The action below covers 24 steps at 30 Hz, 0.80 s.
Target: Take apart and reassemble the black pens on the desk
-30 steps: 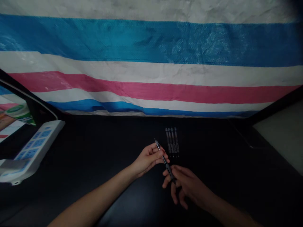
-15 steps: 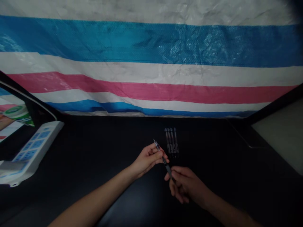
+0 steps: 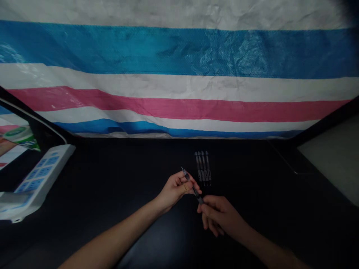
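Note:
A slim dark pen with a clear, shiny upper end is held slanting between both hands, its thin tip pointing up and left. My left hand pinches it around the middle and upper part between thumb and fingers. At the lower end, my right hand grips the same pen by thumb and forefinger, its other fingers curled loosely below. Just beyond the hands, several similar pens lie side by side in a neat row on the black table.
A white power strip with blue sockets lies at the left. Behind it are a green and white container and a dark sloping frame bar. A striped plastic sheet hangs along the back edge. A grey panel stands at the right.
My right hand has shifted slightly up along the pen, closer to my left hand. The left hand has barely moved, and the row of pens stays in place.

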Motion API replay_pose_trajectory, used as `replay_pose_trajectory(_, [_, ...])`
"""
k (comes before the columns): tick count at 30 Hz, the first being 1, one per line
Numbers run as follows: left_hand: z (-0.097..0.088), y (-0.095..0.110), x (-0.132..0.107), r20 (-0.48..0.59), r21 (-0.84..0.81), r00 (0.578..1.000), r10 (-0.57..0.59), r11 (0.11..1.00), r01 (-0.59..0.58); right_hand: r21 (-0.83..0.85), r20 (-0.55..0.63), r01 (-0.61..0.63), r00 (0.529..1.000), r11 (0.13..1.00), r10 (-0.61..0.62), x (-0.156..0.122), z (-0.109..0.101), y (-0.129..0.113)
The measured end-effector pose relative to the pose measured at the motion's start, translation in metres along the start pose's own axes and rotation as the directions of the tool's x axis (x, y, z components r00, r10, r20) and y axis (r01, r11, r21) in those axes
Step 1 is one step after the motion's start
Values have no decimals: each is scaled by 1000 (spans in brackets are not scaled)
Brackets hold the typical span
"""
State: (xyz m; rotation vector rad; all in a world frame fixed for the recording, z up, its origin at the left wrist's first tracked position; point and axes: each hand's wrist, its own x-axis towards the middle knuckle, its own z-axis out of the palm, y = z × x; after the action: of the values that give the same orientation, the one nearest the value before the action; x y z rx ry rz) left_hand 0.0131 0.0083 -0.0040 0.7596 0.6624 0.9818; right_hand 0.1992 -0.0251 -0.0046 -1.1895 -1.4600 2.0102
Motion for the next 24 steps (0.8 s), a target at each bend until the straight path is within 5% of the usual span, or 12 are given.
replay_pose_trajectory(6, [0,3,1,-95,236,978,185,959,-158,-63,-129,178,974,982,-185,1,-4,-2])
replay_pose_trajectory(15, [-1,2,1,-62,296,968,243,931,-214,-85,-133,167,975,982,-177,2,-3,-4])
replay_pose_trajectory(24, [4,4,0,-160,318,952,260,927,-199,-114,-149,148,975,982,-164,0,1,-10])
